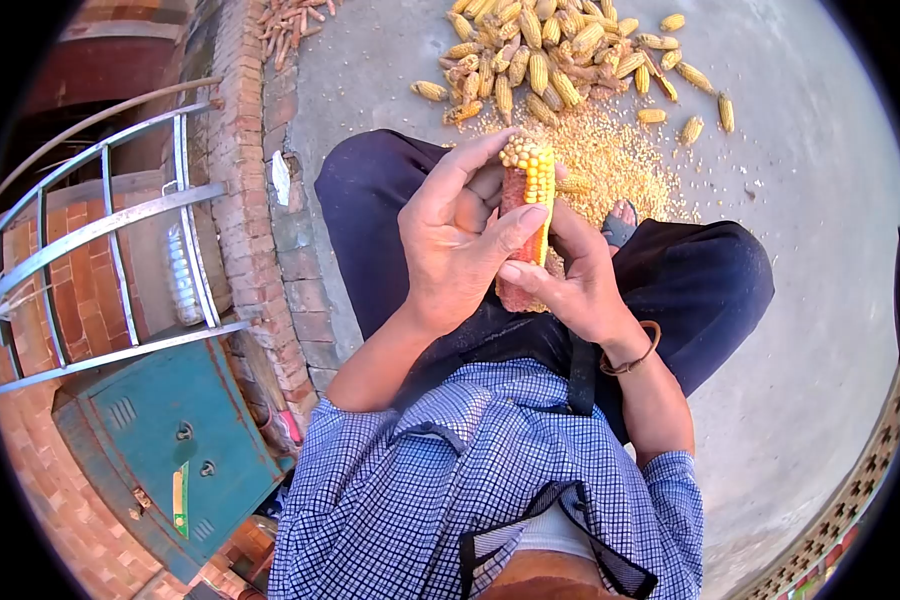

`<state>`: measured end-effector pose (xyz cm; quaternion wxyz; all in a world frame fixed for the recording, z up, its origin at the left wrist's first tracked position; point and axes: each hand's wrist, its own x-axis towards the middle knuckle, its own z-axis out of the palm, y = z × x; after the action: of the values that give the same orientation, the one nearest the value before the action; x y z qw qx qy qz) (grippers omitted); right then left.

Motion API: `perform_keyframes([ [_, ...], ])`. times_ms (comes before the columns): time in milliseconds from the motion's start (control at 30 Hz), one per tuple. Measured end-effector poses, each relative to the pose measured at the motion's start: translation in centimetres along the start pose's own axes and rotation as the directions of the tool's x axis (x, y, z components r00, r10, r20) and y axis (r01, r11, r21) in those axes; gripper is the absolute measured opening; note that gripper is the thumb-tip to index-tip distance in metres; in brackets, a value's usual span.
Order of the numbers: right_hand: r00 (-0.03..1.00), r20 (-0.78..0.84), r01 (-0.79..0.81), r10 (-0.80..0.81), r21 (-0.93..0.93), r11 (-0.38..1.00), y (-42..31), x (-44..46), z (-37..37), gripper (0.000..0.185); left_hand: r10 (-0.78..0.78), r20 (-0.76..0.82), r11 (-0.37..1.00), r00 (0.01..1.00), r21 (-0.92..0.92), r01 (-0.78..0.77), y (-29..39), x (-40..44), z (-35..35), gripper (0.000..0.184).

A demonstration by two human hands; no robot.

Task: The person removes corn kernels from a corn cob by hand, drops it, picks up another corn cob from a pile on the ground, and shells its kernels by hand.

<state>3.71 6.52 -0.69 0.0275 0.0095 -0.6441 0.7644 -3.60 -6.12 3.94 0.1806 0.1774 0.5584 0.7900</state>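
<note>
Item 1: corn cob (540,190), one, held upright at the centre of the frame above the lap; yellow kernels along its right side and top, bare reddish core exposed along its left side.

Item 2: left hand (445,240), grasping the cob from the left, fingers partly behind it, thumb laid across the kernels.

Item 3: right hand (582,285), closed about the cob from the lower right, thumb tip just below the left thumb; brown bangle (634,352) at the wrist.

Item 4: reddish core surface below the thumbs; whether part of the same cob, cannot tell.

Item 5: loose kernels (620,160), spread at upper centre, beyond the knees.

Item 6: heap of yellow cobs (540,60), top centre, on the grey floor (800,190).

Item 7: bare cobs (288,25), small pile, upper left, beside the brick edging (245,170).

Handling note, by judgement: kernels bordering the bare strip should give most easily, having a free side; thumb pressure is best directed sideways toward that strip, row by row, with the other hand bracing the core against twisting and the cob tilted over the loose kernels to limit scatter
</note>
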Motion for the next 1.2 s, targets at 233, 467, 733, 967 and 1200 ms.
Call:
perform_keyframes([
  [233,1.000,0.020,0.010,-0.010,-0.007,1.000,-0.5,0.0,0.1,0.068,0.013,-0.018,0.999,1.000,0.045,-0.013,-0.5,0.2,0.6,0.048],
  [467,0.999,0.036,-0.033,0.028,0.142,0.989,-0.6,-0.1,1.1,0.078,-0.050,-0.017,0.994,0.999,0.098,0.051,-0.7,0.3,0.8,0.059],
  [733,0.997,-0.070,-0.013,0.023,0.133,0.991,-0.7,-0.1,1.5,0.079,0.029,0.026,0.977,0.999,0.211,-0.034,-1.9,0.5,0.8,0.047],
  [967,0.995,-0.098,0.047,-0.036,0.114,0.992,0.0,0.2,1.7,0.084,-0.011,-0.050,0.987,0.999,0.158,0.019,-1.7,0.7,1.4,0.044],
  [1200,1.000,-0.017,0.021,-0.020,0.066,0.998,0.1,-0.2,1.1,0.086,-0.092,-0.067,0.996,0.993,-0.027,0.091,-1.0,1.3,2.2,0.040],
])
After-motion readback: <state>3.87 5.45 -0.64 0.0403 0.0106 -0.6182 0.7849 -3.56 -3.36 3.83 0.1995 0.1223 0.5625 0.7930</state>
